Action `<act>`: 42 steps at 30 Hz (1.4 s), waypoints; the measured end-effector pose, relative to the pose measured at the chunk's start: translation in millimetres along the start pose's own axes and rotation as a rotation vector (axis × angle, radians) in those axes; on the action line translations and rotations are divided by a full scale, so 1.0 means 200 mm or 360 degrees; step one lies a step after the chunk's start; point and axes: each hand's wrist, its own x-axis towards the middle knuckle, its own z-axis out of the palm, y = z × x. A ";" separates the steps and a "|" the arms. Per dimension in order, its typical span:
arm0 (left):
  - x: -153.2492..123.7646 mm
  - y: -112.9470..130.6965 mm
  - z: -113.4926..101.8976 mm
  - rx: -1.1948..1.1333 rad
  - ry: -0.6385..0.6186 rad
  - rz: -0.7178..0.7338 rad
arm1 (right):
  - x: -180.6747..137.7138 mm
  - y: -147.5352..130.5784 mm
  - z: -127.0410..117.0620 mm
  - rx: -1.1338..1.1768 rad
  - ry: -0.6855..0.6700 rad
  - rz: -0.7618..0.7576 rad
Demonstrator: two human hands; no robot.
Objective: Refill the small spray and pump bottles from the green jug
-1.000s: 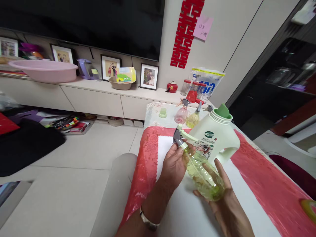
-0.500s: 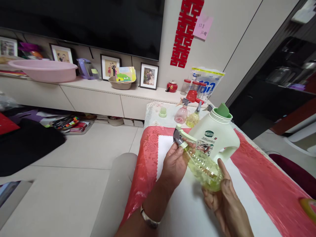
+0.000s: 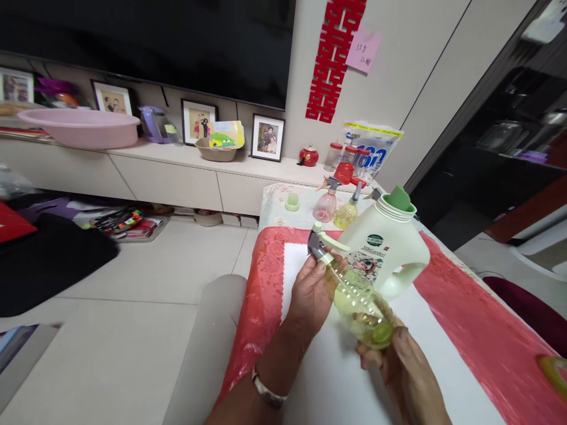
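Observation:
A clear yellow-green spray bottle (image 3: 361, 304) lies tilted across both hands, its grey and green trigger head (image 3: 319, 245) up to the left. My left hand (image 3: 312, 292) is closed around the bottle's neck. Fingers of my right hand (image 3: 398, 360) wrap round its base at the lower right. Just behind the bottle stands a large pale green jug (image 3: 385, 236) with its mouth uncapped and a green piece (image 3: 399, 198) inside the opening. Part of the jug's label is hidden by the spray bottle.
Farther back on the table are a pink spray bottle (image 3: 326, 206), a yellow spray bottle (image 3: 346, 213) and a pale green cap (image 3: 292, 202). A white sheet (image 3: 336, 378) covers the red tablecloth (image 3: 259, 301). Red-lidded jars (image 3: 333, 158) stand beyond.
The spray bottle has turned a little and its base has dipped. My right hand has shifted slightly down and left, with its fingers closer round the base.

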 end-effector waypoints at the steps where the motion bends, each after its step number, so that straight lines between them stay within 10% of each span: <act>1: 0.00 0.00 0.00 0.0008 0.0010 0.0004 | 0.00 0.00 0.01 -0.0034 0.0086 -0.0031; 8: 0.00 0.01 0.02 0.0062 -0.0008 -0.0004 | -0.03 -0.03 0.04 -0.0225 0.0049 -0.0161; 15: -0.02 0.01 0.04 0.0158 -0.0088 -0.0003 | -0.02 -0.03 0.02 0.0211 0.0003 0.0350; 23: 0.00 0.00 0.02 0.0185 -0.0120 0.0066 | -0.03 -0.01 0.03 -0.0336 0.0148 -0.0252; 30: -0.03 0.01 0.05 0.0248 -0.0163 0.0001 | 0.02 0.03 -0.10 0.0219 -0.0335 0.0569; 37: -0.02 0.00 0.02 0.0171 -0.0104 0.0058 | -0.04 0.04 0.02 -0.0362 0.0261 -0.0432; 42: -0.03 0.02 0.04 0.0233 -0.0121 -0.0004 | -0.05 0.03 -0.01 -0.0360 0.0253 -0.0396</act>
